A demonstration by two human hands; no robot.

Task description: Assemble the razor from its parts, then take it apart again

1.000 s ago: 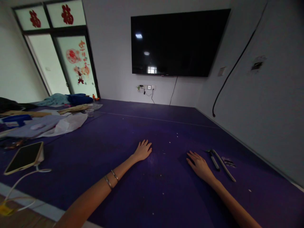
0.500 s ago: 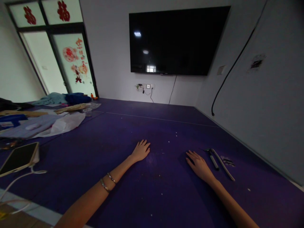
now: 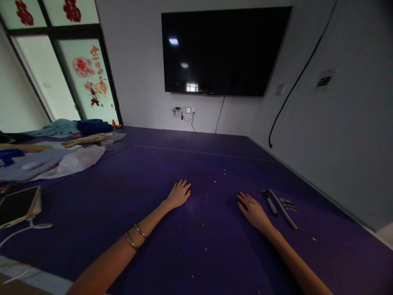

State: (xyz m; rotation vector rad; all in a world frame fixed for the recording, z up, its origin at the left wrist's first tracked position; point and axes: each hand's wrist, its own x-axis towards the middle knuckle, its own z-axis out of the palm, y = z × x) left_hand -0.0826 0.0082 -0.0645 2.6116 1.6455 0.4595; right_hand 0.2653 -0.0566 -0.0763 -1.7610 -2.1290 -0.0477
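My left hand (image 3: 179, 193) lies flat, palm down, on the dark purple mat (image 3: 202, 246) with its fingers stretched out and nothing in it; two thin bracelets (image 3: 135, 236) ring that forearm. My right hand (image 3: 253, 211) also rests flat on the mat, fingers apart and empty. Just to its right lie a dark-handled tool (image 3: 269, 200) and a long thin metal rod (image 3: 284, 203), apart from the fingers. A small dark object (image 3: 288, 204) sits a little beyond the rod.
A tablet (image 3: 16, 205) with a white cable lies at the left edge. Piled cloth and plastic sheet (image 3: 61, 157) fill the far left. A large black TV (image 3: 221, 51) hangs on the back wall above sockets (image 3: 184, 110). A wall runs along the right.
Both hands stay flat in the same spots on the mat. The view has turned slightly to the right, so everything has shifted a little leftward in frame.
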